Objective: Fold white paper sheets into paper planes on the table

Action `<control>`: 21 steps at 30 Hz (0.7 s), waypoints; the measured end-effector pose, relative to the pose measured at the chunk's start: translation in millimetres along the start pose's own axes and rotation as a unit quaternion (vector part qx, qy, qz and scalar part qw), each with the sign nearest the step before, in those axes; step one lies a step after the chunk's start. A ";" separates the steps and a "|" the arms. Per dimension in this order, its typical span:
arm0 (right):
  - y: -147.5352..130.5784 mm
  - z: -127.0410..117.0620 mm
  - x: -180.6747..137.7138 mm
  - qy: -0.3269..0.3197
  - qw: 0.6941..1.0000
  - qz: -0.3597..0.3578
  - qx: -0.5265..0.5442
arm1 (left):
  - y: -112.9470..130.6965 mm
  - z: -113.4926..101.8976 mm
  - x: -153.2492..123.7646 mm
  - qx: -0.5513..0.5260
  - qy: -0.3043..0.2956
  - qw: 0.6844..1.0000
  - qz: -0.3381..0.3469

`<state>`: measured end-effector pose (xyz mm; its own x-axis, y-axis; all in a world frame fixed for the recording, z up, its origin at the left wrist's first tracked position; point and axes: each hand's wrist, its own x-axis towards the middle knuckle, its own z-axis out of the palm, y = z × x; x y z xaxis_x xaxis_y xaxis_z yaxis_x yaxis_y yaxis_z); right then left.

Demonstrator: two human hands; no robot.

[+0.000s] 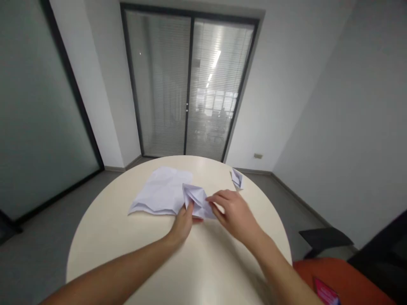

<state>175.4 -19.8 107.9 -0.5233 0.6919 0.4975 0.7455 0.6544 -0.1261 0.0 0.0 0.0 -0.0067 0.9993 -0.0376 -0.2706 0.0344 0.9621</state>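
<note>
In the head view, the folded paper (pixel 197 195) is just below the middle of the frame, held between the 2 hands above the round table (pixel 111 224). The left hand (pixel 182 222) grasps it from the lower left, thumb on the near face and fingers underneath, a fingertip showing below the lower edge. The right hand (pixel 233 212) comes in from the lower right and appears to pinch the paper's right side between thumb and fingertips; how firmly, I cannot tell.

The step in hand looks like shaping or opening out the folds. From here, the next move would call for a steady left hold and a light, exact right pinch, since thin paper could tear or take a stray crease.

The folded paper is white and matt, with crisp angular facets and a pointed flap at its upper left. Behind it, left of the frame's middle, a flat white paper sheet (pixel 165 186) lies with faint creases and a wavy, slightly lifted near edge. A small folded paper piece (pixel 237 178), sharp-cornered and layered, rests near the table's far right rim. The tabletop is smooth, cream and softly glossy. At the lower right is a chair with a red-orange seat (pixel 330 271).
</note>
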 end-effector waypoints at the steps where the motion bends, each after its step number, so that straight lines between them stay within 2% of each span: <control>1: -15.0 8.2 14.7 -0.028 0.999 -0.006 -0.036 | 3.9 -1.9 1.6 -0.008 0.006 1.000 0.021; 4: -33.0 29.3 47.4 -0.082 0.993 -0.003 -0.082 | 15.1 -11.6 9.7 -0.030 0.048 0.995 0.078; 8: -23.8 48.6 64.4 -0.039 0.997 0.030 -0.067 | 26.6 -27.1 19.8 -0.021 0.092 0.992 0.085; 13: -15.2 70.3 54.9 -0.045 0.997 0.027 -0.065 | 27.8 -33.9 24.0 -0.003 0.112 0.989 0.101; 17: -10.5 80.2 44.2 -0.021 0.998 0.050 -0.022 | 24.8 -30.8 23.3 -0.098 0.095 0.983 0.120; 21: -8.6 81.5 38.1 0.042 0.996 0.047 0.070 | 39.3 -30.5 20.3 -0.214 0.089 0.967 0.106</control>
<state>115.4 25.7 58.0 -0.4140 0.7275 0.5470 0.7218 0.6286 -0.2897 -40.2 21.1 28.8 -0.2610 0.9630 0.0665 -0.6176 -0.2195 0.7553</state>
